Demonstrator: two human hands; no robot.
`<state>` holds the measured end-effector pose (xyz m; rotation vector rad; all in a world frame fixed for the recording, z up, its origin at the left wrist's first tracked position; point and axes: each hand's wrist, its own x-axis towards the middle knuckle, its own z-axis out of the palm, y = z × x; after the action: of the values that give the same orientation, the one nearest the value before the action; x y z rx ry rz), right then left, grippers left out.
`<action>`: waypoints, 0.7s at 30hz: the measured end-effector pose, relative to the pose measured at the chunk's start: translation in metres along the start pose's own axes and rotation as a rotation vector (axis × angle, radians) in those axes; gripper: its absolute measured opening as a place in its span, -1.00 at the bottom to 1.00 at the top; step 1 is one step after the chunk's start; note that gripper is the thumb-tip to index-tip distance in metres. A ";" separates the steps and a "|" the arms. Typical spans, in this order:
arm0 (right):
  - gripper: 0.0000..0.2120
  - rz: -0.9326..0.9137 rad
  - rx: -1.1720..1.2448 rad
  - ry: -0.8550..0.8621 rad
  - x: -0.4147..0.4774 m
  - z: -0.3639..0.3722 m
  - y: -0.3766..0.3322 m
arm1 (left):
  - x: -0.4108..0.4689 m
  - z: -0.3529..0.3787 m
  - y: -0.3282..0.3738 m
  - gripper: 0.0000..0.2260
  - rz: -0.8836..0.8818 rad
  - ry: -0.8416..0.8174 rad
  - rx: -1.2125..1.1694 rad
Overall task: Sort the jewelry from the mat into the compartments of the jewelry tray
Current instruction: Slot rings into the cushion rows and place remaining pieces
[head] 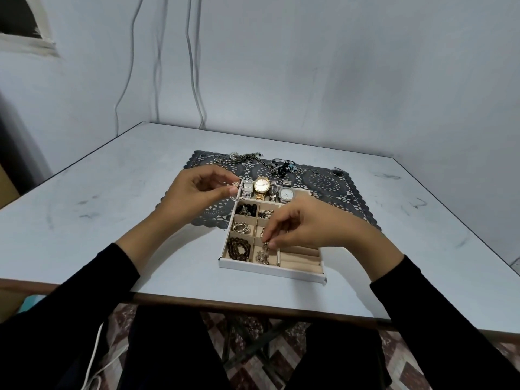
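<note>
Where the tray [270, 273] sat: on the tabletop [112, 220], far end over the mat [323, 181].
Back row: three watches [262, 184], dials unreadable.
Left compartments: dark beads [247, 210], silver rings [240, 228], brown beads [238, 248].
Left hand [194, 190]: pinched a sparkly piece [235, 183] over the tray's far-left corner.
Right hand [304, 223]: pinched a clear bead chain [264, 253] hanging into the near middle compartment.
Mat: chains [244, 157] lay at its far edge.

A white tray [270, 273] is set on the bench [112, 220], its far end laid over a dark lace mat [323, 181]. Above the tray's far left corner a small sparkling piece [235, 183] is pinched by the left grip [194, 192]. Over the tray's near middle compartment a clear beaded chain [264, 250] is held by the right grip [306, 223]. A gold watch [262, 184] is laid in the tray's far row.
</note>
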<state>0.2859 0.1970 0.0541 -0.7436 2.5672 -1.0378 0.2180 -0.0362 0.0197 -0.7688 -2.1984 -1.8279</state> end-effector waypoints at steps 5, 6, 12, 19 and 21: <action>-0.85 0.032 -0.032 -0.008 0.000 0.004 -0.004 | 0.001 0.000 -0.002 -0.81 -0.004 -0.016 -0.008; -0.85 0.037 -0.043 -0.002 0.001 0.005 -0.004 | 0.001 0.000 -0.002 -0.81 -0.004 -0.017 -0.008; -0.85 0.053 -0.119 0.015 0.005 0.009 -0.006 | 0.002 0.000 -0.004 -0.81 0.008 -0.041 -0.009; -0.84 0.072 -0.280 0.013 0.008 0.012 -0.012 | 0.001 0.001 -0.005 -0.81 0.006 -0.049 -0.012; -0.85 0.075 -0.318 0.026 0.008 0.013 -0.013 | 0.001 0.001 -0.005 -0.81 0.006 -0.051 -0.008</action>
<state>0.2895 0.1773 0.0538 -0.7029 2.7938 -0.6268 0.2155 -0.0354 0.0156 -0.8323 -2.2182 -1.8353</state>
